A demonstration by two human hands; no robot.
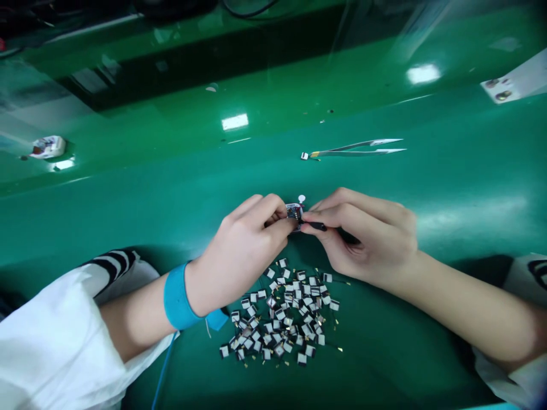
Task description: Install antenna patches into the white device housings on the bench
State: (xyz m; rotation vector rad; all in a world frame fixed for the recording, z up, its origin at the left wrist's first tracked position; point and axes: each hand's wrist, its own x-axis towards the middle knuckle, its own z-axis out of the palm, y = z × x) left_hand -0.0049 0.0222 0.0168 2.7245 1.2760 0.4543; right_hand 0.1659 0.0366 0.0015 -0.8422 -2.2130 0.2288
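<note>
My left hand [252, 245] is closed on a small circuit board in a white case [294, 212], gripping its near left side. A round white piece [301, 199] sticks up at the far edge of the case. My right hand [363, 233] pinches a small black piece [317, 226] between thumb and forefinger, at the right side of the board. The fingers hide where that piece meets the board. Below both hands lies a loose pile of small white-and-black parts [294, 313] with thin leads and gold-coloured tips.
Beyond the hands lie tweezers [363, 148] with a single white part [304, 156] at their yellow end. A white device [49, 147] rests at far left, and a white bracket [508, 88] at far right. A blue wrist strap [182, 299] trails a cord [164, 370] across the green mat.
</note>
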